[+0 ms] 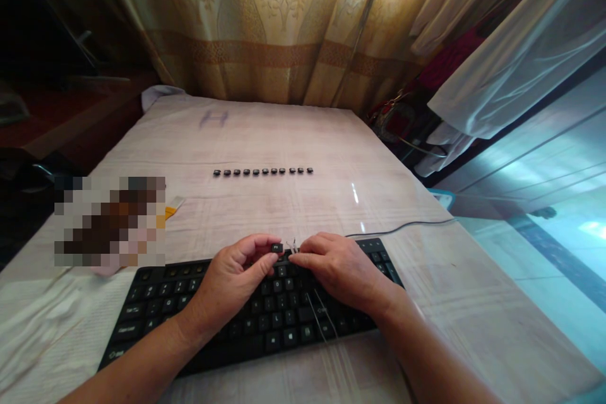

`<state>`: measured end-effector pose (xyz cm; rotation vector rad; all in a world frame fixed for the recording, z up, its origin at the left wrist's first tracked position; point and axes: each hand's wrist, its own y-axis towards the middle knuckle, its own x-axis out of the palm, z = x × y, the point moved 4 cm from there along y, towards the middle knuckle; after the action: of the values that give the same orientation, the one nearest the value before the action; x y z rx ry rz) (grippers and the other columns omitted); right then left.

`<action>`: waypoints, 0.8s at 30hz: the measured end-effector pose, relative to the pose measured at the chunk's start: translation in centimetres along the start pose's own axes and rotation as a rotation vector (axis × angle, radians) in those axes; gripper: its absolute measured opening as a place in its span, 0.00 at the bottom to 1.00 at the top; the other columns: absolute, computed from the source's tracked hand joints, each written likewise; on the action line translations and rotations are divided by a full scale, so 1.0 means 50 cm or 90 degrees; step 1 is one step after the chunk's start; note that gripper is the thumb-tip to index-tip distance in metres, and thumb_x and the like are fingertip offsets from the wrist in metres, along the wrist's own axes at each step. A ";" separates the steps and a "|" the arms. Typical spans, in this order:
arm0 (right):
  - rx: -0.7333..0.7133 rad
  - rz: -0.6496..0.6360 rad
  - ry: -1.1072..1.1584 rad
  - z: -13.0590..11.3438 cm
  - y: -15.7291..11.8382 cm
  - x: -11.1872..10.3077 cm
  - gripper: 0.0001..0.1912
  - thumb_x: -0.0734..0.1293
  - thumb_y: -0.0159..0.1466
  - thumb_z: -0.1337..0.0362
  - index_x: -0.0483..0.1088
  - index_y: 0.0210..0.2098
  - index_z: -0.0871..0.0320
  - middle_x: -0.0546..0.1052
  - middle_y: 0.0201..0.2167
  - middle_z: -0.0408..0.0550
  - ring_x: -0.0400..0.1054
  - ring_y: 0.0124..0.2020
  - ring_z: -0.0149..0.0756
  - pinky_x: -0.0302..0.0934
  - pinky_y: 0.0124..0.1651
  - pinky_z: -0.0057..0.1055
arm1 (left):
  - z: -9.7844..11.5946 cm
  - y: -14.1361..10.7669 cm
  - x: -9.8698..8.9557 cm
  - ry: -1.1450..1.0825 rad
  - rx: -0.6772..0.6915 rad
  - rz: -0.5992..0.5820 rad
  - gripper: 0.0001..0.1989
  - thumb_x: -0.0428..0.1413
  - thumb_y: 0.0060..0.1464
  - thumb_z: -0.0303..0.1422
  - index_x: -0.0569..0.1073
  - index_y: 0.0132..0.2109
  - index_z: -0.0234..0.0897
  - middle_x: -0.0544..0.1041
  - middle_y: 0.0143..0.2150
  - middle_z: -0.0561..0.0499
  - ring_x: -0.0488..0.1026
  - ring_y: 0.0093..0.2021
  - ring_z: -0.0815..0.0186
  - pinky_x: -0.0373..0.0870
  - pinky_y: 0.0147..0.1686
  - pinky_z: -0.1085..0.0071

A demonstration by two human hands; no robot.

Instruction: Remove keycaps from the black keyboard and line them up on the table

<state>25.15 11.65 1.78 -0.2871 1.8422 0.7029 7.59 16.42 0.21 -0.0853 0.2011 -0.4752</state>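
A black keyboard point(222, 344) lies on the table under both my hands. My left hand point(237, 268) pinches a small black keycap point(277, 247) between thumb and fingers, just above the keyboard's top row. Close to its right, my right hand point(334, 265) is closed on a thin wire tool point(293, 249), whose thin legs show below the palm over the keys. Beyond the hands, a straight row of several black keycaps point(256, 172) lies on the tablecloth.
The pale tablecloth point(331, 139) covers the table up to the patterned curtain point(284, 31). A black cable point(402, 226) runs off to the right. White cloth or paper point(61, 328) lies at the left, below a pixelated patch. White fabric point(516, 63) hangs at the right.
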 end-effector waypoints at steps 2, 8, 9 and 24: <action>0.002 0.009 0.011 0.001 0.000 -0.003 0.12 0.62 0.65 0.72 0.75 0.41 0.55 0.76 0.32 0.48 0.69 0.32 0.35 0.63 0.35 0.30 | -0.003 0.000 0.002 -0.002 0.006 -0.010 0.14 0.57 0.51 0.37 0.76 0.43 0.37 0.81 0.35 0.51 0.77 0.33 0.66 0.75 0.36 0.69; 0.050 0.146 0.131 -0.008 0.006 -0.016 0.12 0.61 0.67 0.67 0.72 0.47 0.56 0.77 0.37 0.50 0.71 0.37 0.35 0.67 0.41 0.32 | -0.010 -0.002 0.008 0.018 0.029 -0.037 0.13 0.57 0.52 0.38 0.75 0.43 0.37 0.82 0.37 0.50 0.79 0.37 0.63 0.75 0.41 0.67; 0.046 0.167 0.145 -0.013 0.008 -0.016 0.13 0.62 0.67 0.66 0.71 0.49 0.56 0.77 0.39 0.51 0.72 0.38 0.36 0.68 0.42 0.32 | -0.011 -0.002 0.008 0.023 0.034 -0.041 0.13 0.57 0.52 0.38 0.76 0.43 0.37 0.82 0.37 0.50 0.79 0.38 0.63 0.75 0.41 0.66; 0.109 0.265 0.214 0.012 0.017 -0.054 0.07 0.65 0.64 0.68 0.74 0.40 0.56 0.78 0.34 0.48 0.73 0.35 0.34 0.69 0.37 0.30 | -0.011 -0.001 0.006 0.014 0.019 -0.044 0.16 0.58 0.51 0.41 0.75 0.46 0.38 0.81 0.36 0.49 0.77 0.33 0.64 0.74 0.36 0.69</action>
<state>26.19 12.33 4.39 0.1044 2.3029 0.8074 7.71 16.19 -0.39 -0.0573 0.2123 -0.5475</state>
